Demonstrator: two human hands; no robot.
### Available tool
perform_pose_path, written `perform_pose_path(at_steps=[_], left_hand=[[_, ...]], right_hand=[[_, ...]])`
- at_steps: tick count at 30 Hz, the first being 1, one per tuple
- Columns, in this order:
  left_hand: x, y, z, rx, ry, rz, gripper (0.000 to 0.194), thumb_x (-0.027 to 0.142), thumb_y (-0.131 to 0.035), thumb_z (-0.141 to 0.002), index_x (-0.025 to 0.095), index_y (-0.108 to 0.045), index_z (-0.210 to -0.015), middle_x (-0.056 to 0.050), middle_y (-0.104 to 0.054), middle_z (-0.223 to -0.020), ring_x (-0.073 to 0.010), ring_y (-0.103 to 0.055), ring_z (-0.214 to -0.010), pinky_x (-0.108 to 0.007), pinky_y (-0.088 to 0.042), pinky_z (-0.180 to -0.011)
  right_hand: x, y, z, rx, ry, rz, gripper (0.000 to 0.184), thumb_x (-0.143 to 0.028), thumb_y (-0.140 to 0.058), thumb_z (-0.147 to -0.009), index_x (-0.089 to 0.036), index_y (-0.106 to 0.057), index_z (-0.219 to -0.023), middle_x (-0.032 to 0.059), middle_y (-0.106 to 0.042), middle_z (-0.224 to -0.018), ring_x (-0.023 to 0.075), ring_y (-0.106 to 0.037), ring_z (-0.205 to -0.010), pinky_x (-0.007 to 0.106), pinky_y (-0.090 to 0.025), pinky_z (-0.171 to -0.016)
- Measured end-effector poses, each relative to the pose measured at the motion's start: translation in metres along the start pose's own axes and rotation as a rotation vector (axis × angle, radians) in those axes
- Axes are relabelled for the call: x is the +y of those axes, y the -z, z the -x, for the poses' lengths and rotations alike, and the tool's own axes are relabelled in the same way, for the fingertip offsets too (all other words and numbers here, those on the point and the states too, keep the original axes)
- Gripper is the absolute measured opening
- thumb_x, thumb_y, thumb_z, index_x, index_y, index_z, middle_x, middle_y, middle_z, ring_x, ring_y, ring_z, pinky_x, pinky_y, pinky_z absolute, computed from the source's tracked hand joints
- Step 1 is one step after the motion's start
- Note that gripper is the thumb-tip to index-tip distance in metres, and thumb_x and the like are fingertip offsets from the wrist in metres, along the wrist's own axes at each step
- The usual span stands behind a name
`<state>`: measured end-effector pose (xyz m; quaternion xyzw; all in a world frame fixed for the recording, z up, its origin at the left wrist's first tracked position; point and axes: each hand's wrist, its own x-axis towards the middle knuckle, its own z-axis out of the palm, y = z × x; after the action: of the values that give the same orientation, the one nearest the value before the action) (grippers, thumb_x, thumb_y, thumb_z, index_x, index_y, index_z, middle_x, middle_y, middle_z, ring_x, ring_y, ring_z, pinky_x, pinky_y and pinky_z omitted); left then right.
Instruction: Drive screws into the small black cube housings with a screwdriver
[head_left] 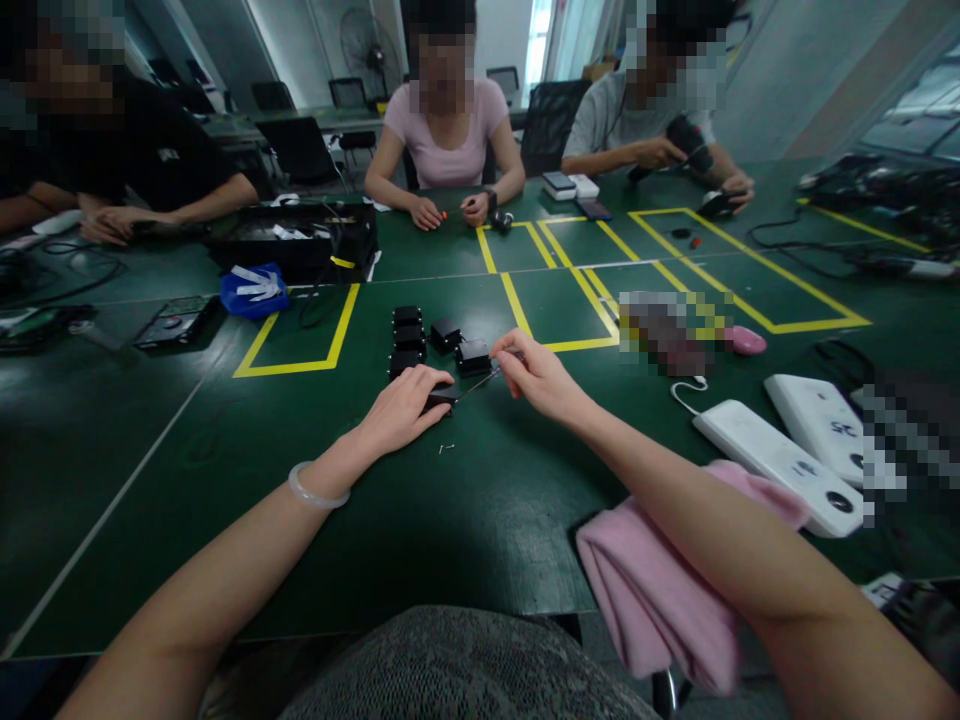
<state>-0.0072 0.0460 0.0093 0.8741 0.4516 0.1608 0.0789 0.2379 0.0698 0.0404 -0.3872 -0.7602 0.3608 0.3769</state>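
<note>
My left hand [405, 408] is closed over a small black box [442, 397] and presses it against the green table. Pinched in my right hand [541, 376] is a thin screwdriver [477, 386], most of its handle hidden by the fingers. Its slender shaft slants down to the left, with the tip at the right end of the held box; whether it touches a screw is too small to tell. Just beyond my hands stand several similar black boxes [407, 337], one of them [473, 356] close to my right fingertips. Tiny screws [446, 449] lie nearer to me.
Yellow tape [334, 340] marks rectangles on the table [337, 580]. To the right lie white power banks [780, 465] and a pink cloth [660, 580] hanging over the edge. A blue bag [255, 292] and black tray [300, 240] are far left. Three people sit opposite.
</note>
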Motion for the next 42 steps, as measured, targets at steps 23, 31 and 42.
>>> perform_pose_path(at_steps=[23,31,42], left_hand=[[0.0008,0.0002,0.0001,0.005,0.001,0.006,0.030,0.032,-0.050,-0.097,0.021,-0.048,-0.125,-0.010,-0.058,-0.119,-0.0267,-0.056,-0.103,-0.043,-0.049,-0.088],[-0.0020,-0.0010,0.0000,-0.002,0.001,0.010,0.031,0.033,-0.050,-0.097,0.022,-0.047,-0.126,-0.010,-0.057,-0.119,-0.0267,-0.056,-0.103,-0.042,-0.050,-0.086],[-0.0014,-0.0011,0.0004,0.006,0.010,0.007,0.031,0.033,-0.050,-0.097,0.021,-0.048,-0.125,-0.010,-0.057,-0.119,-0.0271,-0.056,-0.104,-0.042,-0.050,-0.086]], right_hand=[[0.0009,0.0000,0.0005,-0.018,-0.002,-0.001,0.010,-0.028,-0.044,-0.098,-0.021,-0.050,-0.095,-0.0099,-0.044,-0.049,0.0093,-0.045,-0.043,0.024,-0.034,-0.050],[0.0013,-0.0008,0.0007,-0.022,0.020,-0.012,0.007,-0.028,-0.045,-0.097,-0.021,-0.047,-0.096,-0.0103,-0.043,-0.050,0.0096,-0.045,-0.044,0.024,-0.035,-0.051],[0.0036,-0.0018,0.0010,-0.012,0.036,-0.005,0.011,-0.032,-0.045,-0.098,-0.021,-0.046,-0.096,-0.0097,-0.044,-0.053,0.0092,-0.044,-0.044,0.025,-0.034,-0.051]])
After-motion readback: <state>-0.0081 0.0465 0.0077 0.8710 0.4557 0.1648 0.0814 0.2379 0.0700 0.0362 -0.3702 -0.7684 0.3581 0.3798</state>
